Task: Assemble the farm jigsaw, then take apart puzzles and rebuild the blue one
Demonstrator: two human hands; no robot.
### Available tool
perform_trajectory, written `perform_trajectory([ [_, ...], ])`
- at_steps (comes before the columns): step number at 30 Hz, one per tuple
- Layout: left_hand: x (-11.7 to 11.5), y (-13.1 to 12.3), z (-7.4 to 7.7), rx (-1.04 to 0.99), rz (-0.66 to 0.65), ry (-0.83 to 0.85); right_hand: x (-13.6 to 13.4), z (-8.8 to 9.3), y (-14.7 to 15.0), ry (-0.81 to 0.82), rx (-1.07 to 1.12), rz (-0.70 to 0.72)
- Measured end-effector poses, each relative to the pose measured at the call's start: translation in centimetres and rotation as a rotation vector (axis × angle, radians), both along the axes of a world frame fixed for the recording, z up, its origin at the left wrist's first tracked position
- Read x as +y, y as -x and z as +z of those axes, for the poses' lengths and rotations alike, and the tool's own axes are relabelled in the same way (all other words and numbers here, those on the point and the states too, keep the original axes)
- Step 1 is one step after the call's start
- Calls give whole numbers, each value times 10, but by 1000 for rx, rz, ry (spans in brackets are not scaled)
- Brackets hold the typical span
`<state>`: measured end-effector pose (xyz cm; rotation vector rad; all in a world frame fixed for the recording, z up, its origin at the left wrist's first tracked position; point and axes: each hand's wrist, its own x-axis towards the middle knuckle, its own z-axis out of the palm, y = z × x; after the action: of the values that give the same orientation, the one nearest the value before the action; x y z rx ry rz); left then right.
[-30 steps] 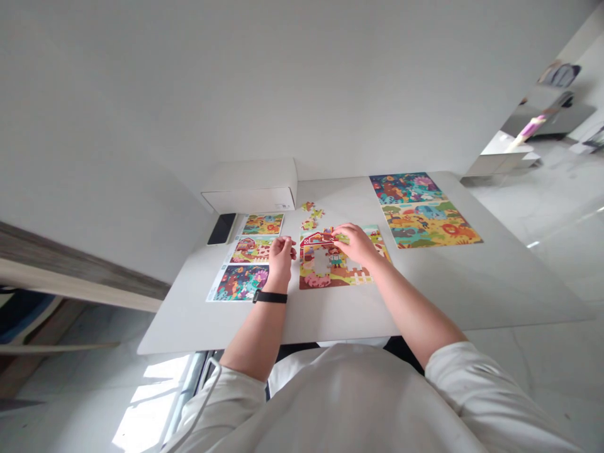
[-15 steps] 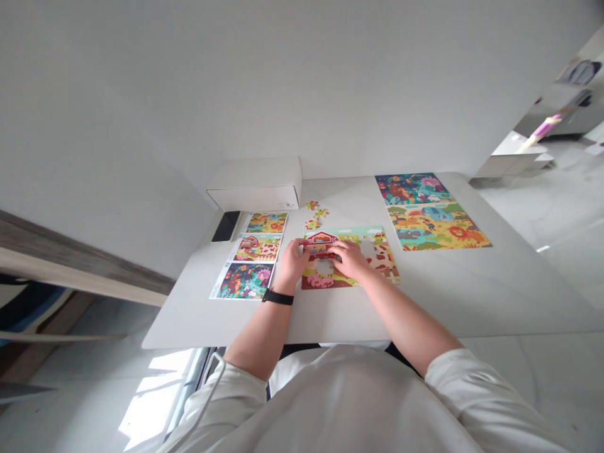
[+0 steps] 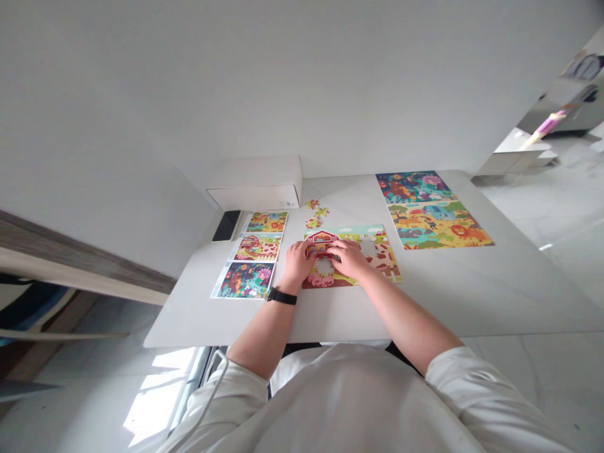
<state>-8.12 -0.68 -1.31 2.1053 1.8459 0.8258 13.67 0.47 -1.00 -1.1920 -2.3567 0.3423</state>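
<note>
A partly assembled farm jigsaw puzzle (image 3: 325, 237) with a red barn lies flat in front of me, gaps showing around its middle and right. My left hand (image 3: 298, 261), a black band on its wrist, rests at the barn's left side with fingers closed on a red puzzle piece (image 3: 323, 250). From the right, my right hand (image 3: 350, 258) bends its fingers down onto the same barn piece. Fingers partly cover the piece, so its fit cannot be told. Several loose puzzle pieces (image 3: 313, 223) lie just beyond the puzzle.
A printed picture sheet (image 3: 255, 248) lies left, near a phone (image 3: 226, 226) and a white box (image 3: 264, 197) against the wall. Two finished puzzles (image 3: 429, 225) lie to the right on the white table (image 3: 443, 296).
My left hand has shifted slightly right, its fingers further over the barn. The right hand stays almost in place. The loose pieces lie as before.
</note>
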Motion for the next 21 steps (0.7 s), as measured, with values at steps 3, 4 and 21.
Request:
perform_trajectory([
  [3,-1,-2,1,35,9,10,-1,0,0,-6,5,8],
  [4,-1,-2,1,42,13,14,-1,-1,-1,-7,10,9],
  [21,-5,-7,5,40,-21,4,-2,4,-6,-21,-36,-8],
])
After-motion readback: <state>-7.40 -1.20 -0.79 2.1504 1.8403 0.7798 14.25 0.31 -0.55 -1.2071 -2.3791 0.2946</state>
